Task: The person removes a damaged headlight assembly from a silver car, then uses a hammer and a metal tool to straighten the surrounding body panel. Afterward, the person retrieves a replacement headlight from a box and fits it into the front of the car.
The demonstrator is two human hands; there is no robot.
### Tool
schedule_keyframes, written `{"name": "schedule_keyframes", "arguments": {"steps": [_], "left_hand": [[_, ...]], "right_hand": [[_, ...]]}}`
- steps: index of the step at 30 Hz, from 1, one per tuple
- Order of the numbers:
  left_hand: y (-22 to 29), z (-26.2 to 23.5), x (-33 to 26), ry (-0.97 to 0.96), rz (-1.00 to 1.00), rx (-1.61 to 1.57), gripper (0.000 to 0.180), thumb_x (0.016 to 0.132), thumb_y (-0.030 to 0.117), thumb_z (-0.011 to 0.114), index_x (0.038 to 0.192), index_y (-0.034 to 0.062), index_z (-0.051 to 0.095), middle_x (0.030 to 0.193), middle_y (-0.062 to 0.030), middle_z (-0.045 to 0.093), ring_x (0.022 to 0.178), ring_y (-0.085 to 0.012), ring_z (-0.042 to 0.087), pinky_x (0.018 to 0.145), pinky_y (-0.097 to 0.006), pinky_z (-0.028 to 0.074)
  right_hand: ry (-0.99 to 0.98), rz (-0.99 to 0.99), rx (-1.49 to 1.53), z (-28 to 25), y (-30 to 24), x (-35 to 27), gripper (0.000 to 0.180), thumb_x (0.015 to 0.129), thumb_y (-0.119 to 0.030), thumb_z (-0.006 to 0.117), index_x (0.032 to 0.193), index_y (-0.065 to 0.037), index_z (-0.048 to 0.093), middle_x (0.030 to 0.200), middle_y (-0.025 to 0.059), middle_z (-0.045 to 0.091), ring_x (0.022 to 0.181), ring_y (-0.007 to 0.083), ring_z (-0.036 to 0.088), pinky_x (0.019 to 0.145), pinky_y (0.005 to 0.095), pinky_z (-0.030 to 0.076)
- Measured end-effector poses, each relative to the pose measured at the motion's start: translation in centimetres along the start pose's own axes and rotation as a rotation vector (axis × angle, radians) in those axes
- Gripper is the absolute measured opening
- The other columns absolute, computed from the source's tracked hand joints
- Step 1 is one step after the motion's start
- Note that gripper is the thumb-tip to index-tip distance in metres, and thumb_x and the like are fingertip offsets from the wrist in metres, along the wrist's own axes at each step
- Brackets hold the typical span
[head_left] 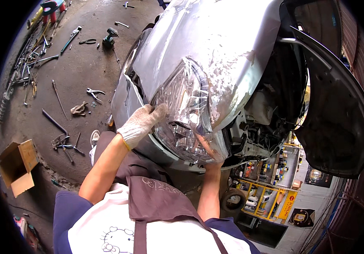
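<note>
A clear headlight (177,106) with a glossy, film-like sheen sits at the front corner of a silver car (182,25). My left hand (141,122), in a pale knit glove, closes its fingers and thumb on the headlight's left edge. At the lower right edge of the headlight is my right hand (214,163), which looks bare. Most of it is hidden by the headlight, so its grip does not show. The body panel (228,80) beside the lamp has flaking paint. To the right of the lamp, the engine bay (262,127) is exposed.
A dark raised panel (338,106) stands at the right. Across the floor at left lie a cordless drill (110,37), pliers (88,41), locking pliers (95,93) and several wrenches. A cardboard box (17,165) is at lower left. A tyre (233,200) stands near a yellow shelf (266,201).
</note>
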State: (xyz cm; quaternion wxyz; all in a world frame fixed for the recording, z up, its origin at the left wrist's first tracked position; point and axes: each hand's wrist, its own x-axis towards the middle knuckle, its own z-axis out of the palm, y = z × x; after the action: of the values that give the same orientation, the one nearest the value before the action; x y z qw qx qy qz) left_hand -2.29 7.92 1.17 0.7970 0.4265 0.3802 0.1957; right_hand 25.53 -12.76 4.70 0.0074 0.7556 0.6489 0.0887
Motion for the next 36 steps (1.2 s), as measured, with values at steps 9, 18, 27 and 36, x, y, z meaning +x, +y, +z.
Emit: {"name": "schedule_keyframes", "arguments": {"steps": [9,18,27,36], "left_hand": [[-0.2,-0.6,0.1,-0.044,0.084,0.13,0.057,0.09,0.045,0.063,0.114,-0.0063,0.057,0.095,-0.0116,0.062,0.084,-0.0165,0.058,0.075,-0.03,0.049],[0.9,-0.4,0.0,-0.05,0.034,0.201,0.048,0.092,0.047,0.059,0.106,0.0003,0.06,0.087,-0.0051,0.059,0.076,-0.0142,0.057,0.071,-0.03,0.05],[3.0,0.9,0.5,-0.061,0.128,-0.014,0.09,0.072,0.08,0.059,0.115,0.0013,0.062,0.1,-0.0104,0.068,0.09,-0.0198,0.066,0.076,-0.035,0.056],[5.9,3.4,-0.2,-0.154,0.151,-0.11,0.093,0.084,0.073,0.049,0.134,-0.005,0.045,0.123,-0.021,0.06,0.106,-0.0364,0.064,0.087,-0.046,0.056]], "right_hand": [[0.095,0.032,0.134,2.0,0.8,-1.3,0.032,0.082,-0.029,0.067,0.113,-0.028,0.073,0.111,-0.0026,0.072,0.101,0.0204,0.067,0.093,0.0324,0.051],[0.108,0.348,0.881,6.0,3.0,-3.6,0.045,0.092,-0.032,0.054,0.13,-0.008,0.059,0.126,0.0086,0.064,0.114,0.0258,0.061,0.099,0.0389,0.047],[0.418,0.977,2.221,4.8,6.1,-0.4,0.06,0.096,-0.036,0.028,0.137,0.004,0.044,0.132,0.0239,0.054,0.112,0.0458,0.057,0.097,0.055,0.047],[0.601,1.269,2.111,2.6,7.7,1.1,0.041,0.097,-0.025,0.035,0.115,0.001,0.06,0.109,0.019,0.065,0.092,0.0344,0.064,0.083,0.0464,0.052]]}}
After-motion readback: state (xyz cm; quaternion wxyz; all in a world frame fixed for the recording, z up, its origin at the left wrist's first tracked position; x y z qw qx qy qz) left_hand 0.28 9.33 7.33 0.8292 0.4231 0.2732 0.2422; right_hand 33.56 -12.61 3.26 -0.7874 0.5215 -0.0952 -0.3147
